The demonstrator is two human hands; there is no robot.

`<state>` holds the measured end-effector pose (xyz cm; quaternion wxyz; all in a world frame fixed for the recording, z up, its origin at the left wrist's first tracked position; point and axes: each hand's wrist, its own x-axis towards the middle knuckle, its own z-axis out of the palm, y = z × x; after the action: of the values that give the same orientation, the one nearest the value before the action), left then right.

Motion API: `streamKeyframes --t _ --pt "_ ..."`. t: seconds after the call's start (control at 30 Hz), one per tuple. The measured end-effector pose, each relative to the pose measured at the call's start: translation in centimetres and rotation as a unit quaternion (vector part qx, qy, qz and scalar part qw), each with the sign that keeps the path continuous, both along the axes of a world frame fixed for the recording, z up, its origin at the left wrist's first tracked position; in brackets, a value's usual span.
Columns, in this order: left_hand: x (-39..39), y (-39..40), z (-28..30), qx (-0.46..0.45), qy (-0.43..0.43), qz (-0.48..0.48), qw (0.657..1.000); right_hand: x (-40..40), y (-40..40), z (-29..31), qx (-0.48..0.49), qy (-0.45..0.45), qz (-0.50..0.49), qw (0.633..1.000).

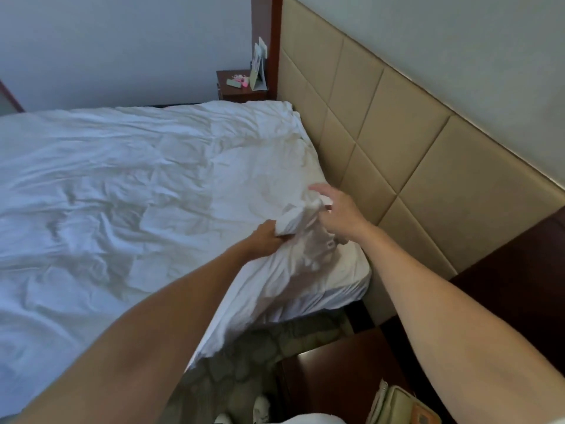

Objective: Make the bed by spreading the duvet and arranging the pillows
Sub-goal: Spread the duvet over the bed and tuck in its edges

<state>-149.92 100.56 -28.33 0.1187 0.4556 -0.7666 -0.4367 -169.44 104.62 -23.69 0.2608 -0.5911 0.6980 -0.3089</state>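
A crumpled white duvet [128,185] covers the bed up to the padded beige headboard [388,154]. My left hand [266,238] grips a bunched fold of the duvet near its near corner by the headboard, lifting it slightly. My right hand [334,214] is just right of that bunch, fingers spread and loosely bent, touching the same cloth. The duvet's edge hangs over the near side of the bed. No pillows are visible.
A dark wooden nightstand [345,371] stands close below me, with a beige phone [400,405] on it. Another nightstand [235,87] on the far side holds a card and small pink items. Patterned carpet [244,356] lies between me and the bed.
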Motion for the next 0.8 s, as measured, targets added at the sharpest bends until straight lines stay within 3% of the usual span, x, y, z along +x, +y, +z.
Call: streamKeyframes --t 0.07,0.13,0.23,0.33,0.47,0.57,0.67,0.73,0.8 --pt "0.1 -1.0 1.6 0.000 0.007 -0.048 0.999 -0.3 -0.4 0.9 0.097 0.088 0.118 0.984" --pt "0.2 -1.4 3.7 0.018 0.001 -0.074 0.997 0.1 -0.8 1.4 0.112 0.119 0.143 0.976" --pt "1.1 -2.6 5.1 0.046 0.002 -0.068 0.997 1.0 -2.1 2.2 0.063 0.098 0.131 0.985" --pt "3.1 -3.6 5.1 0.074 0.028 -0.002 0.997 3.0 -3.8 3.2 0.057 0.093 0.122 0.986" --pt "6.0 -6.1 4.8 0.078 0.081 0.067 0.991 6.4 -7.5 2.9 0.022 0.057 0.041 0.997" --pt "8.6 -8.8 4.0 0.041 -0.041 0.042 0.997 8.4 -10.9 2.8 -0.003 0.018 -0.014 1.000" --pt "10.8 -12.1 2.3 0.030 -0.190 0.027 0.981 9.7 -14.4 3.3 -0.043 0.021 -0.078 0.996" --pt "11.5 -14.6 0.9 0.024 -0.206 0.035 0.978 9.9 -17.0 3.6 -0.066 0.041 -0.119 0.990" --pt "11.9 -17.0 0.2 0.035 -0.159 0.078 0.984 9.9 -19.4 3.8 -0.074 0.058 -0.148 0.984"
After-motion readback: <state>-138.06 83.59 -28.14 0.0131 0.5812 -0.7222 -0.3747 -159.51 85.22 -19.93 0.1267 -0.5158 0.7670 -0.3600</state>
